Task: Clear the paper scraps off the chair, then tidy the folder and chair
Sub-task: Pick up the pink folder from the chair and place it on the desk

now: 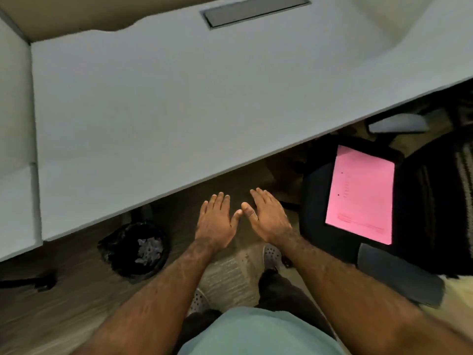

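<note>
Folder [360, 194], pink, is lying flat on the black chair [314, 201] seat, right of the hands, chair sitting partly under the white desk [153, 111]. Left hand [217, 221] and right hand [268, 217] are hovering flat, fingers spread, holding nothing. Bin [135, 249] is holding paper scraps [149, 248] at left.

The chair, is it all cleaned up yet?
Mostly. No scraps show on the chair; pale crumpled bits, probably the scraps, lie in the black bin. The left hand and right hand are open and empty. The pink folder on the seat still needs tidying.
</note>
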Demonstrator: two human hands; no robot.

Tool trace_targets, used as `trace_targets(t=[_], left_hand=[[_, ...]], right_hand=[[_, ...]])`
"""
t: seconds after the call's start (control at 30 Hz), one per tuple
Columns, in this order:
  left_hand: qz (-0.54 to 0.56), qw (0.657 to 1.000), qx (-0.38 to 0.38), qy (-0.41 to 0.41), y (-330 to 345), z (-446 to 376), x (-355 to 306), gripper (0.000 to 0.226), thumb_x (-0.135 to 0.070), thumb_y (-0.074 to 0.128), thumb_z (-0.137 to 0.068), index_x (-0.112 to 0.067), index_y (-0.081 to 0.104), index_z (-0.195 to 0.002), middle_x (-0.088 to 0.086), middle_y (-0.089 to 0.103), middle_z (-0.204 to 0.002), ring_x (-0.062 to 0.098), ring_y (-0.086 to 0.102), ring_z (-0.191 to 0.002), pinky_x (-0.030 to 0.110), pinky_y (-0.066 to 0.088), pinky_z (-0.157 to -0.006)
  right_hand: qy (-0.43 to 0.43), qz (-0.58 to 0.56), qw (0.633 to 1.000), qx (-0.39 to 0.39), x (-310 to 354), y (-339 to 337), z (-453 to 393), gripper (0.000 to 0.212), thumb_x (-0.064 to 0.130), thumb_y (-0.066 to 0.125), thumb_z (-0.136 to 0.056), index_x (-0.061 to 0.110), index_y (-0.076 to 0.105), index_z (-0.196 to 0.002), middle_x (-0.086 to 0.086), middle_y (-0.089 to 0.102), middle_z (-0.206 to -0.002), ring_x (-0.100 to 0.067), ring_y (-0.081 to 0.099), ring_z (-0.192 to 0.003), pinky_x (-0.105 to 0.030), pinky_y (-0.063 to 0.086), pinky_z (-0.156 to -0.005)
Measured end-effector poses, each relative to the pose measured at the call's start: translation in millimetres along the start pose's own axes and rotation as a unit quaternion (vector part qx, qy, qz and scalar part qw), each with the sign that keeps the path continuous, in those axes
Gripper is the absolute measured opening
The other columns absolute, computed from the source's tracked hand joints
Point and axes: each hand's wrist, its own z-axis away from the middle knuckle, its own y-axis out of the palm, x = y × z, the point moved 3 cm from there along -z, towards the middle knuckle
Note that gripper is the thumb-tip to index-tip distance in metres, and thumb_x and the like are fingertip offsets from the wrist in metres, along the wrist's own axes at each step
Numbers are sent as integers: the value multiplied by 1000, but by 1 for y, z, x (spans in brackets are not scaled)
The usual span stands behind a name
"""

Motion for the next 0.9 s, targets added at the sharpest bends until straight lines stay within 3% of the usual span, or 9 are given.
trace_targets(t=[0.33, 0.47, 0.67, 0.73, 0.9], left_hand=[[-47, 981, 68, 176, 35, -98, -194, 70, -58, 22, -98, -17, 14, -153, 6, 10, -163, 21, 7, -149, 38, 5, -121], [-40, 973, 116, 195, 70, -137, -256, 71, -57, 27, -98, -16, 12, -154, 7, 11, -163, 22, 10, -149, 38, 10, -121], [47, 971, 157, 175, 126, -182, -311, 72, -54, 42, -96, -18, 15, -152, 6, 25, -158, 25, 27, -144, 43, 29, -114], [10, 966, 180, 183, 149, -198, -324, 70, -50, 44, -96, -18, 15, -152, 7, 27, -157, 27, 29, -143, 48, 32, -114], [-155, 944, 236, 171, 196, -221, -334, 79, -51, 37, -98, -13, -5, -154, 12, -2, -163, 33, 8, -148, 46, 18, -120]], right_hand=[[185, -126, 963, -150, -172, -97, 14, 80, 72, 18, -87, 22, 25, -149, -3, 26, -158, -22, 21, -145, -43, 22, -117], [266, -154, 934, -179, -255, -113, 21, 74, 65, 29, -92, 17, 27, -148, -7, 32, -155, -24, 29, -141, -42, 27, -114], [427, -217, 869, -126, -371, -97, 27, 69, 49, 52, -92, 13, 30, -146, -10, 40, -148, -29, 40, -132, -44, 36, -107], [456, -205, 861, -99, -405, -90, 29, 74, 47, 55, -91, 12, 25, -148, -10, 35, -151, -30, 37, -135, -46, 37, -108], [514, -158, 842, -49, -461, -67, 36, 90, 49, 62, -86, 12, 13, -151, -11, 15, -160, -32, 24, -142, -48, 33, -111]])
